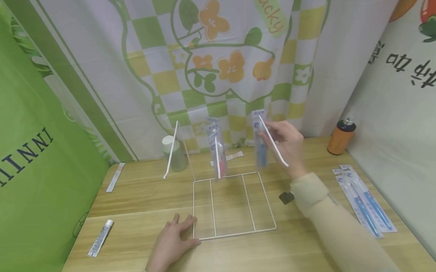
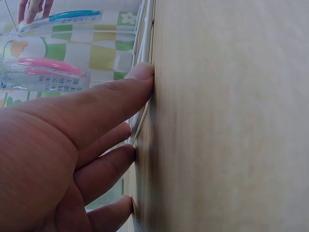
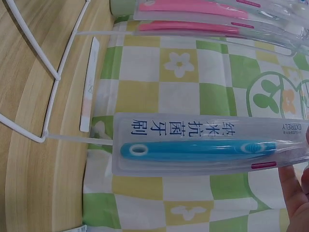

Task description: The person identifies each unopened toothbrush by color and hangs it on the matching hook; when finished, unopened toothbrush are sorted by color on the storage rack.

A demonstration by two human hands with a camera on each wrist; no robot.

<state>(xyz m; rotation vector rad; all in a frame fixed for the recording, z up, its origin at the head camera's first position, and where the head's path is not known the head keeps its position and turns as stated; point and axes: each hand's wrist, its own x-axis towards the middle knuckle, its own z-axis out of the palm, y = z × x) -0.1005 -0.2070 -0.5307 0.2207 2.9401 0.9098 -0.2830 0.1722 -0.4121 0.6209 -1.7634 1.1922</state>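
My right hand (image 1: 285, 142) pinches the upper part of a packaged blue toothbrush (image 3: 198, 150), which hangs upright beside the right prong (image 1: 274, 143) of a white wire display rack (image 1: 241, 233). Whether its package is on that prong I cannot tell. Packaged pink toothbrushes (image 3: 193, 7) hang at the middle prong. The left prong (image 1: 171, 150) carries nothing visible. At the rack's front-left base corner, my left hand (image 1: 171, 241) rests with spread fingers, its thumb touching the base wire and tabletop in the left wrist view.
Packaged blue toothbrushes (image 1: 366, 204) lie at the table's right side. An orange bottle (image 1: 342, 137) stands back right, and a pale green bottle (image 1: 177, 156) behind the rack. A toothpaste tube (image 1: 100, 238) and a slim flat packet (image 1: 115, 177) lie left. Curtains enclose the table.
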